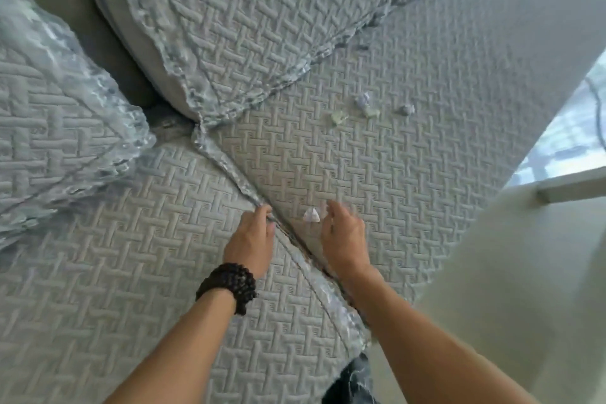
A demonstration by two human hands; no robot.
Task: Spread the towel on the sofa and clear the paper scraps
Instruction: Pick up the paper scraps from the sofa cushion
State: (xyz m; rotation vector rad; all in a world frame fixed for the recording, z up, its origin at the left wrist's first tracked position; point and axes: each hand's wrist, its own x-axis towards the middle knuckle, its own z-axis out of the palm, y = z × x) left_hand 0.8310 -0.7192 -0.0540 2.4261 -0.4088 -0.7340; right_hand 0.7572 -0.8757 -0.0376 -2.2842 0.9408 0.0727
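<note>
Head: left hand point(252, 239) pinches towel point(147, 272) edge.

The towel point(344, 174) is matt grey quilted cloth, embossed in a raised basket-weave, with a shinier ruffled trim point(229, 170) along its edges. The same quilted cloth covers the cushion point(255, 10) at the far side. The scraps point(311, 215) are crumpled paper, white and pale. The bracelet point(229, 287) is of dark, dull beads.
</note>
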